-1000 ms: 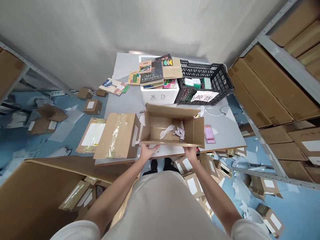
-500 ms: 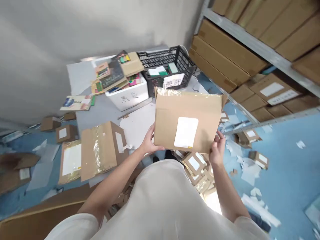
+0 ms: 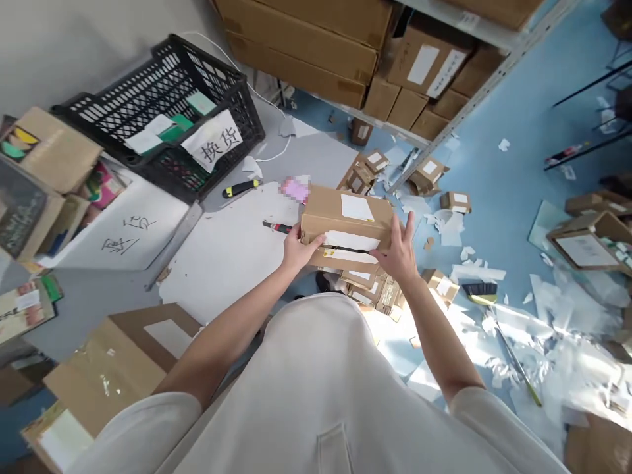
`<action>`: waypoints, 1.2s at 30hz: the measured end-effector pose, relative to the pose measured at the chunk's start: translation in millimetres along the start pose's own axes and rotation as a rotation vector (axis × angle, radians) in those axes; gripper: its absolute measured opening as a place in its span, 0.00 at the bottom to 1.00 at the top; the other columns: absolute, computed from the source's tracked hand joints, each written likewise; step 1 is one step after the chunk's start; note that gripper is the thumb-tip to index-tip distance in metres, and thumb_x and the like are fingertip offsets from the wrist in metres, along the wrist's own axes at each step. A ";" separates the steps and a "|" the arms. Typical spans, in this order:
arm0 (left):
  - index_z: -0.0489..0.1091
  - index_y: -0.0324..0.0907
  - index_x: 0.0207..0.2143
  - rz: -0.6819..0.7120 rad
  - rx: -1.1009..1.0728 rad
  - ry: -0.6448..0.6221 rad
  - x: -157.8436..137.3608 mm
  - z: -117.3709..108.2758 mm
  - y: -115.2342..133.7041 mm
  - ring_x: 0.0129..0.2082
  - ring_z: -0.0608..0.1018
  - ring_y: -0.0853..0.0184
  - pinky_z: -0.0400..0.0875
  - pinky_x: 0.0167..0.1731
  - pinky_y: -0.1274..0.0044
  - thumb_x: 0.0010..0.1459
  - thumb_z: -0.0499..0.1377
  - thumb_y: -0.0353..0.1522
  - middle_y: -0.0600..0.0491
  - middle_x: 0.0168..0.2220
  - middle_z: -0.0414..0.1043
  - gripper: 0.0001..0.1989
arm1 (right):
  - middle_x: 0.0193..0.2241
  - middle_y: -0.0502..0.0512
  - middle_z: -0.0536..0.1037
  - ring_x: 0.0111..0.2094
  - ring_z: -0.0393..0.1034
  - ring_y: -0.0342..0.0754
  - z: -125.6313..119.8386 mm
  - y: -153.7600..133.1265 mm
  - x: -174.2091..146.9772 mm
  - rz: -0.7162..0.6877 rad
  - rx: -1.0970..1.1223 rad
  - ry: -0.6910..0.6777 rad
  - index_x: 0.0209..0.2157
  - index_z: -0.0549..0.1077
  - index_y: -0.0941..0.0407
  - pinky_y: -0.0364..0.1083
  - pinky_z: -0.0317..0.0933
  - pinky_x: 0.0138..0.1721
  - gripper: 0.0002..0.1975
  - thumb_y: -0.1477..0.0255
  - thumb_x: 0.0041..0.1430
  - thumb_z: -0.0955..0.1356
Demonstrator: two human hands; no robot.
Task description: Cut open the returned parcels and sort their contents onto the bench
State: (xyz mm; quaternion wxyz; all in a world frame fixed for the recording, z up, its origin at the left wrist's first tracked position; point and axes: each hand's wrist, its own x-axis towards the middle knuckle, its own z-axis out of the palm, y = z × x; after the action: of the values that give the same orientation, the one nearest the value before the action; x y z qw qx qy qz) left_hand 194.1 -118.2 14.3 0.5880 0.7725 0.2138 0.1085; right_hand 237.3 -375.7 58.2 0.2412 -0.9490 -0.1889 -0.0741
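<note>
- Box of brown cardboard, oblong with white paper labels (image 3: 345,225), lay directly between the two palms, near the table's right edge; whether anything beneath bore its weight could not be told.
- At its left end the left hand (image 3: 296,253) was clamped on it, thumb across the near face.
- At its right end the right hand (image 3: 401,253) held it more loosely, thumb by a dark gap in the near face, some fingers spread away from the cardboard.
- The step in hand looked like two-handed handling of this box; any next move would, in my judgement, call for both hands to work evenly, with a firmer hold on the right.
- Just beside the left fingers lay a red-and-black utility knife (image 3: 276,227).
- Just beyond the grip sat a flat pink item (image 3: 296,189), too blurred to identify.
- Left of the grip spread a white sheet (image 3: 222,257) on the grey table (image 3: 316,151), with a yellow-and-black cutter (image 3: 241,189) farther off.
- Below the grip, labelled brown parcels (image 3: 363,280) crowded the floor.
- Well apart, ahead and left, stood a black latticed plastic crate (image 3: 247,125) and a white bin of books (image 3: 158,227).
- Farthest ahead rose a metal shelf (image 3: 513,46) stacked with cartons.
</note>
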 end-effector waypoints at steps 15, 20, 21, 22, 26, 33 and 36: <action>0.57 0.42 0.61 -0.067 -0.088 -0.479 9.2 52.4 -9.1 0.52 0.75 0.59 0.70 0.53 0.67 0.43 0.70 0.36 0.45 0.53 0.71 0.43 | 0.53 0.71 0.71 0.41 0.73 0.56 -37.4 86.9 -3.6 -0.104 -0.382 -0.173 0.59 0.64 0.61 0.44 0.63 0.25 0.37 0.48 0.60 0.56; 0.40 0.44 0.69 0.018 0.024 -0.577 26.9 55.9 -28.0 0.65 0.61 0.54 0.59 0.62 0.67 0.40 0.71 0.35 0.43 0.68 0.50 0.59 | 0.23 0.59 0.76 0.22 0.67 0.46 -38.5 112.2 -17.6 0.095 -0.383 -0.087 0.34 0.75 0.59 0.42 0.47 0.21 0.30 0.56 0.68 0.51; 0.40 0.44 0.69 -0.014 0.020 -0.575 30.6 59.6 -33.3 0.64 0.62 0.55 0.59 0.62 0.67 0.41 0.71 0.36 0.43 0.68 0.49 0.59 | 0.21 0.58 0.74 0.21 0.64 0.45 -36.8 116.3 -20.7 0.132 -0.379 -0.080 0.31 0.74 0.59 0.42 0.45 0.21 0.29 0.56 0.68 0.51; 0.43 0.44 0.68 -0.057 0.023 -0.576 33.7 64.6 -38.2 0.63 0.64 0.55 0.61 0.61 0.66 0.42 0.70 0.37 0.43 0.67 0.52 0.56 | 0.21 0.57 0.74 0.20 0.63 0.44 -34.4 120.0 -23.8 0.167 -0.372 -0.081 0.30 0.73 0.58 0.42 0.43 0.21 0.28 0.57 0.68 0.52; 0.69 0.40 0.53 -0.212 0.043 -0.590 40.6 90.6 -50.4 0.54 0.74 0.55 0.66 0.57 0.65 0.47 0.67 0.40 0.44 0.52 0.73 0.31 | 0.26 0.57 0.76 0.20 0.61 0.44 -20.8 134.1 -35.4 0.345 -0.312 -0.089 0.33 0.73 0.58 0.43 0.41 0.23 0.21 0.62 0.68 0.55; 0.70 0.39 0.49 -0.447 -0.148 -0.457 48.7 98.3 -46.1 0.44 0.80 0.60 0.73 0.48 0.64 0.52 0.64 0.43 0.42 0.47 0.76 0.25 | 0.37 0.63 0.80 0.31 0.72 0.52 8.2 158.5 -51.1 0.451 0.016 0.001 0.45 0.74 0.57 0.47 0.61 0.32 0.17 0.68 0.63 0.58; 0.70 0.38 0.49 -0.397 -0.156 -0.444 53.0 83.1 -44.6 0.43 0.80 0.59 0.73 0.48 0.64 0.49 0.66 0.45 0.42 0.46 0.77 0.28 | 0.39 0.63 0.80 0.34 0.74 0.56 18.4 160.0 -53.2 0.489 0.041 -0.076 0.50 0.72 0.56 0.52 0.66 0.35 0.19 0.66 0.59 0.62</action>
State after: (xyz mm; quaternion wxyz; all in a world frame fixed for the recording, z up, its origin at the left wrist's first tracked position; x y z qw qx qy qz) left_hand 266.9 -155.9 -56.4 0.6876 0.6730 0.2180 -0.1637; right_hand 252.4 -513.9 -39.0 0.2640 -0.9635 0.0357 0.0263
